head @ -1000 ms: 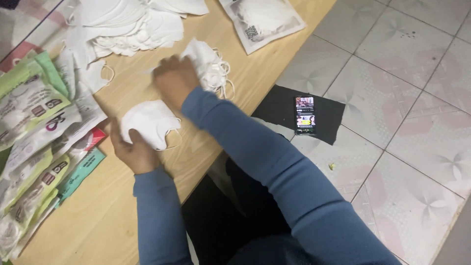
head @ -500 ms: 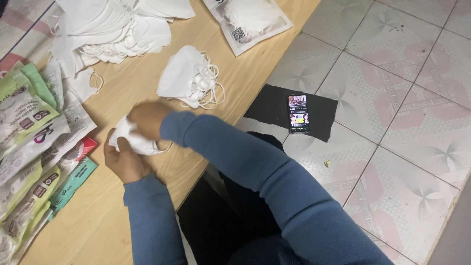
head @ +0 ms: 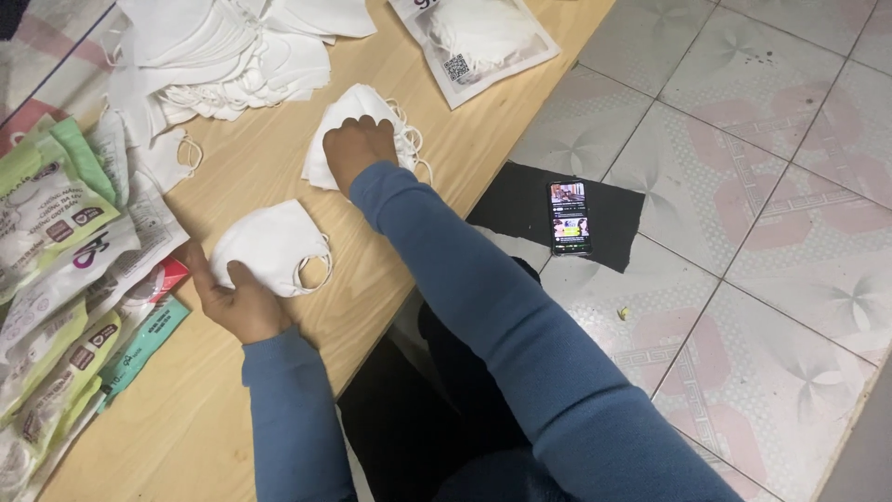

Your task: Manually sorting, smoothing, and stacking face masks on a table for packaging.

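My left hand (head: 240,302) grips the near edge of a folded white face mask (head: 271,244) that lies on the wooden table (head: 279,167), its ear loops hanging to the right. My right hand (head: 358,149) rests palm down on a small stack of white masks (head: 327,125) farther up the table, fingers curled over the pile. Both arms wear blue sleeves.
A large heap of loose white masks (head: 232,46) lies at the table's far end. A sealed mask pouch (head: 474,42) sits at the top edge. Several printed packets (head: 56,270) fan out at the left. A phone (head: 569,217) lies on a black cloth (head: 613,218) on the tiled floor.
My right hand has left the mask by my left hand and reached up onto the small stack. The left hand stays on its mask, which now lies flat and unfolded.
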